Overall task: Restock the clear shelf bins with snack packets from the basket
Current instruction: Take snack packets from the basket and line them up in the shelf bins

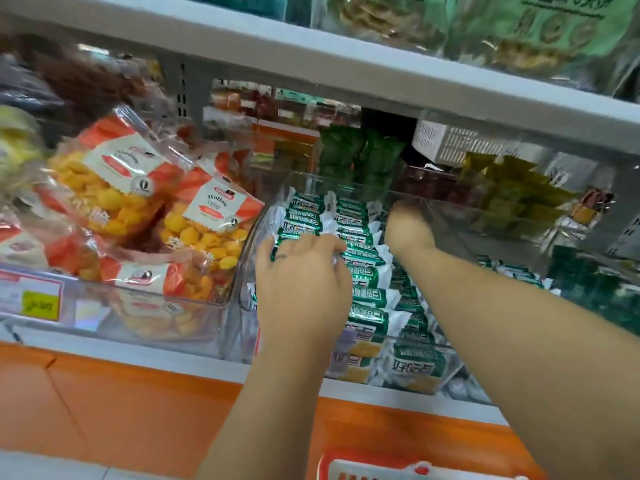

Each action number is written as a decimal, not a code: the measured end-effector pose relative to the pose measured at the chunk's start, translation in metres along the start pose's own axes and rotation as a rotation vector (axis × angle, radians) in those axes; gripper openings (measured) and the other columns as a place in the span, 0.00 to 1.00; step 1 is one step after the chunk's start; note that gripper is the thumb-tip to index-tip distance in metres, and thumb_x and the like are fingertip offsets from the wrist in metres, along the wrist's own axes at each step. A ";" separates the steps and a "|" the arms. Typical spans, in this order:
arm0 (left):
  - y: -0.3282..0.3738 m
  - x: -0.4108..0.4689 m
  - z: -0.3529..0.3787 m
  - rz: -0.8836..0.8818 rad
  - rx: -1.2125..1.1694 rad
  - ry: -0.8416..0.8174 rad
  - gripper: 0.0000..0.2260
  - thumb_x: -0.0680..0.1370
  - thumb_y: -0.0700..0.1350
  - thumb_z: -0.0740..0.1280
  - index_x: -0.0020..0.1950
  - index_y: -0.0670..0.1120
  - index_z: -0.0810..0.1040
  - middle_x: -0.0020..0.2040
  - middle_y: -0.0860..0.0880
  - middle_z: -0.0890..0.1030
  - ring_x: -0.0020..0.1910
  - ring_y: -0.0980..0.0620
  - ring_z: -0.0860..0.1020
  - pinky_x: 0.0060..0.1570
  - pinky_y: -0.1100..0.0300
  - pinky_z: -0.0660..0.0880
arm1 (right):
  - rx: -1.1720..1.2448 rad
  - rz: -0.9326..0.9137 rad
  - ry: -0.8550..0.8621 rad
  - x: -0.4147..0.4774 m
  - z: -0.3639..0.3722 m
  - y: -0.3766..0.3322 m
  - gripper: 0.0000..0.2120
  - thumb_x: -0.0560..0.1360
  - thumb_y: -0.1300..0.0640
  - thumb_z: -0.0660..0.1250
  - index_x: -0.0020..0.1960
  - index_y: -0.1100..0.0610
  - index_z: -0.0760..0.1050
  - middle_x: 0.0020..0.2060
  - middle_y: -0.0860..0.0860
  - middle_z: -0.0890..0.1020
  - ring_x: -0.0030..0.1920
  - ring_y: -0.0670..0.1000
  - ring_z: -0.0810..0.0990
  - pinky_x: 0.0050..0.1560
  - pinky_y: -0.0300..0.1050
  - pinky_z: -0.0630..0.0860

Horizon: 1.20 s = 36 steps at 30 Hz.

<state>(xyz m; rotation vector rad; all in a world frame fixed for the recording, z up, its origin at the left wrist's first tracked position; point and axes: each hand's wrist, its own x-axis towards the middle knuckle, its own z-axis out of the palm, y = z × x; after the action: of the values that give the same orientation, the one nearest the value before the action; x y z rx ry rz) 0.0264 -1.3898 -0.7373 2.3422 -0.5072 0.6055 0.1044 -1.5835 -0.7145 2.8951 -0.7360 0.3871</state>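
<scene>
Head view: one clear bin (248, 251); left grip (301, 289) holds green packets (363, 278); right grip (408, 226), cannot tell.

The left hand (302, 292) reaches forward palm down, fingers curled; the right hand (408, 231) stretches farther ahead, its fingers hidden.

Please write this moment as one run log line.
left hand: grips green packets | right hand: deep in clear bin, fingers hidden | stage: restocking

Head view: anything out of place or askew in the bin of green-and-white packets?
One oddity: a purple-and-yellow packet lies at the front of the clear bin, unlike the green-and-white packets around it. It may be misplaced. The visible rows look orderly.
</scene>
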 end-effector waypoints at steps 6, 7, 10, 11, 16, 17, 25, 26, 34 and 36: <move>0.000 -0.001 0.001 -0.004 -0.006 0.016 0.11 0.80 0.49 0.59 0.60 0.55 0.76 0.57 0.54 0.80 0.53 0.51 0.77 0.71 0.53 0.48 | -0.062 -0.057 -0.090 -0.015 -0.004 0.005 0.16 0.78 0.64 0.59 0.65 0.64 0.67 0.61 0.60 0.72 0.65 0.60 0.67 0.62 0.46 0.65; 0.001 -0.001 0.000 -0.002 -0.005 0.018 0.11 0.80 0.49 0.59 0.60 0.55 0.77 0.57 0.54 0.80 0.53 0.51 0.77 0.71 0.53 0.48 | -0.054 -0.071 -0.115 -0.017 -0.005 0.006 0.18 0.78 0.63 0.59 0.67 0.65 0.65 0.62 0.60 0.72 0.67 0.60 0.65 0.64 0.47 0.64; 0.002 -0.002 -0.002 0.011 -0.027 0.024 0.10 0.80 0.48 0.60 0.59 0.54 0.77 0.57 0.55 0.80 0.51 0.52 0.78 0.71 0.52 0.51 | 0.118 -0.082 -0.126 -0.028 -0.019 0.010 0.23 0.77 0.65 0.60 0.71 0.66 0.60 0.66 0.62 0.68 0.68 0.60 0.64 0.65 0.47 0.65; 0.001 -0.004 -0.003 0.028 -0.050 0.037 0.10 0.80 0.46 0.61 0.58 0.53 0.78 0.56 0.54 0.80 0.51 0.52 0.78 0.71 0.51 0.54 | 0.191 -0.083 -0.122 -0.034 -0.025 0.013 0.24 0.76 0.66 0.60 0.71 0.65 0.61 0.67 0.62 0.67 0.68 0.60 0.65 0.65 0.47 0.66; 0.006 -0.025 -0.018 0.208 -0.029 0.137 0.10 0.74 0.39 0.62 0.51 0.46 0.81 0.47 0.48 0.82 0.45 0.44 0.80 0.58 0.46 0.69 | 0.398 -0.241 -0.058 -0.097 -0.069 0.032 0.27 0.75 0.72 0.59 0.72 0.59 0.65 0.68 0.60 0.67 0.66 0.60 0.70 0.65 0.49 0.68; 0.007 -0.032 -0.018 0.248 -0.009 0.153 0.11 0.73 0.38 0.62 0.50 0.46 0.81 0.46 0.48 0.82 0.43 0.44 0.80 0.56 0.48 0.70 | 0.427 -0.279 -0.040 -0.115 -0.075 0.038 0.24 0.76 0.71 0.59 0.71 0.57 0.68 0.66 0.58 0.72 0.62 0.58 0.73 0.63 0.50 0.71; 0.061 -0.142 0.022 0.225 -0.113 0.052 0.13 0.72 0.41 0.58 0.51 0.46 0.79 0.46 0.47 0.81 0.43 0.43 0.79 0.46 0.52 0.69 | 0.822 -0.408 -0.149 -0.258 -0.057 0.117 0.06 0.75 0.62 0.68 0.48 0.52 0.79 0.37 0.42 0.79 0.38 0.42 0.76 0.40 0.29 0.70; 0.065 -0.163 0.032 0.195 -0.121 0.009 0.13 0.72 0.42 0.58 0.51 0.47 0.79 0.46 0.48 0.81 0.43 0.43 0.79 0.46 0.51 0.71 | 0.836 -0.390 -0.186 -0.270 -0.045 0.129 0.06 0.75 0.61 0.68 0.47 0.51 0.78 0.36 0.43 0.79 0.38 0.42 0.75 0.38 0.29 0.69; 0.042 -0.271 0.104 -0.146 -0.076 -0.584 0.13 0.78 0.42 0.61 0.61 0.51 0.75 0.61 0.53 0.76 0.55 0.50 0.77 0.58 0.51 0.72 | 0.610 -0.264 -0.647 -0.329 0.097 0.200 0.08 0.77 0.56 0.66 0.55 0.52 0.78 0.43 0.45 0.79 0.42 0.40 0.75 0.45 0.34 0.71; 0.035 -0.284 0.121 -0.209 -0.011 -0.740 0.15 0.80 0.44 0.58 0.66 0.53 0.70 0.68 0.54 0.69 0.65 0.51 0.70 0.64 0.53 0.68 | 0.526 -0.205 -0.788 -0.341 0.139 0.217 0.10 0.77 0.55 0.66 0.57 0.54 0.77 0.49 0.48 0.80 0.47 0.45 0.77 0.52 0.39 0.73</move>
<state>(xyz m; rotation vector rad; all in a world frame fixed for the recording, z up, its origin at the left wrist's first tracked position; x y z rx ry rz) -0.1887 -1.4417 -0.9558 2.5179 -0.5631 -0.3865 -0.2606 -1.6450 -0.9289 3.5763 -0.4319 -0.7427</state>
